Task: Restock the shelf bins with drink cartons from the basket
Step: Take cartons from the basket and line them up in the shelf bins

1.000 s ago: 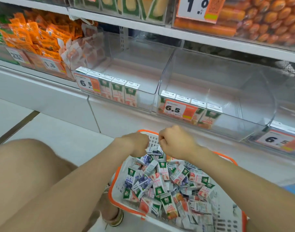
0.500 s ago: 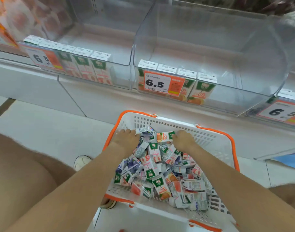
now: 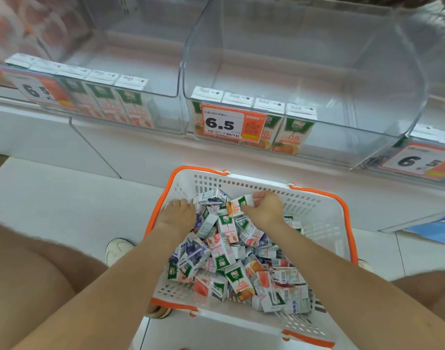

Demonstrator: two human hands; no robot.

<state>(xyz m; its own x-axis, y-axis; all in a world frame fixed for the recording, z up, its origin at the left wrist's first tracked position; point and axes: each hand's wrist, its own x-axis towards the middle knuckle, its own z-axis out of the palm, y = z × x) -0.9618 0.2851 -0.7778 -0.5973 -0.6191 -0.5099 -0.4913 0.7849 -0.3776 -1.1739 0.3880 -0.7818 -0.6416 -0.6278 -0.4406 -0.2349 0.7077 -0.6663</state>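
Observation:
A white basket with an orange rim (image 3: 320,195) stands on the floor, filled with several small drink cartons (image 3: 224,258) in a loose heap. My right hand (image 3: 265,209) is at the far end of the heap, fingers closed on an orange-juice carton (image 3: 237,205). My left hand (image 3: 178,213) lies flat at the heap's far left, fingers spread by the basket wall, holding nothing. Above, a clear shelf bin (image 3: 304,79) holds a front row of orange-juice cartons (image 3: 287,127). The clear bin to its left (image 3: 130,59) holds a row of pink cartons (image 3: 120,104).
Price tags reading 6.5 hang on the bin fronts (image 3: 231,123). A third bin with a tag (image 3: 418,160) sits at the right edge. My knees (image 3: 26,286) flank the basket and a white shoe (image 3: 117,248) is on the tiled floor. A second basket rim (image 3: 216,332) lies below.
The view has tilted down and closer to the basket. Both hands dropped from above the basket into the carton heap, and my right hand has closed on an orange-juice carton.

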